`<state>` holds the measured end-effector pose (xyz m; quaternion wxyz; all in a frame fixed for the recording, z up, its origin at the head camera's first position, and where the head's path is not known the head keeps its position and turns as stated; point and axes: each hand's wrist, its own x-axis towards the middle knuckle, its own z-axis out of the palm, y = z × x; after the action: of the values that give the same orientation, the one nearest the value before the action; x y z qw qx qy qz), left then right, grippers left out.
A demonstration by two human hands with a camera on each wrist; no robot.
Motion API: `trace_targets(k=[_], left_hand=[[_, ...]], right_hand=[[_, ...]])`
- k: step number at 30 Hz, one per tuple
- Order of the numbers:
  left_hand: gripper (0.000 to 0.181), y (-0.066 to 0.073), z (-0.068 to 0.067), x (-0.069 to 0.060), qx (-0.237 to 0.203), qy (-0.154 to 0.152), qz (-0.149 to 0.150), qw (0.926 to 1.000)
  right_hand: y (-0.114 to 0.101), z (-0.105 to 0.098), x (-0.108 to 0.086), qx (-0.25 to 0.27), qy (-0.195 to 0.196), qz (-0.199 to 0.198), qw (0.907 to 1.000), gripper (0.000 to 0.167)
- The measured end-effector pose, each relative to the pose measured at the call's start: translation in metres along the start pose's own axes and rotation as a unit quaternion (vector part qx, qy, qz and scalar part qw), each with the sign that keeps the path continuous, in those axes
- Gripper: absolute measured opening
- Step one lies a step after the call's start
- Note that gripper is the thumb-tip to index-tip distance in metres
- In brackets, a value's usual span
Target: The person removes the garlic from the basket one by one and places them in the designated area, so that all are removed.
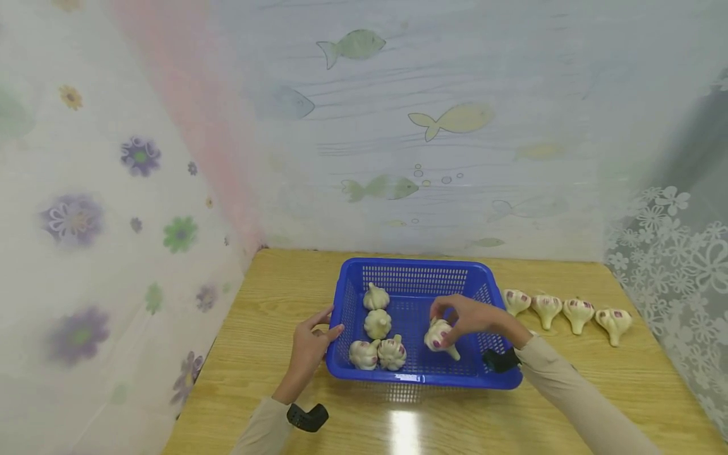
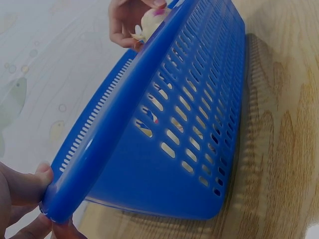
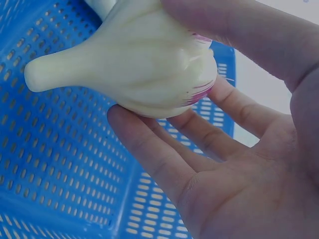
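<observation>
A blue plastic basket with slotted walls stands on the table. My left hand pinches its left rim, the thumb on one side of the edge and fingers on the other, as the left wrist view shows at a rim corner. Over the right part of the basket, my right hand holds a garlic bulb between thumb and fingers. That bulb is whitish with purple marks, its stem pointing away from the palm. Several other garlic bulbs lie along the basket's left side.
To the right of the basket, several more garlic bulbs form a row on the wooden table. A wall covering with fish prints rises behind the table. Flower-patterned sheets hang at the sides.
</observation>
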<state>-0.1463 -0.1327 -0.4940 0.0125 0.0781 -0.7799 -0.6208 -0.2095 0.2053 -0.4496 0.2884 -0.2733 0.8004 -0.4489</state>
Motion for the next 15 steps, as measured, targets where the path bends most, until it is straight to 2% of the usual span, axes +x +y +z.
trace_targets(k=[10, 15], left_hand=[[0.048, -0.001, 0.000, 0.001, -0.002, -0.003, 0.002, 1.0000], [0.048, -0.001, 0.000, 0.001, -0.003, -0.003, 0.003, 1.0000]], right_hand=[[-0.003, -0.007, -0.013, 0.013, 0.021, 0.022, 0.9995, 0.043], [-0.002, -0.011, -0.019, 0.007, 0.030, 0.016, 0.9994, 0.044]])
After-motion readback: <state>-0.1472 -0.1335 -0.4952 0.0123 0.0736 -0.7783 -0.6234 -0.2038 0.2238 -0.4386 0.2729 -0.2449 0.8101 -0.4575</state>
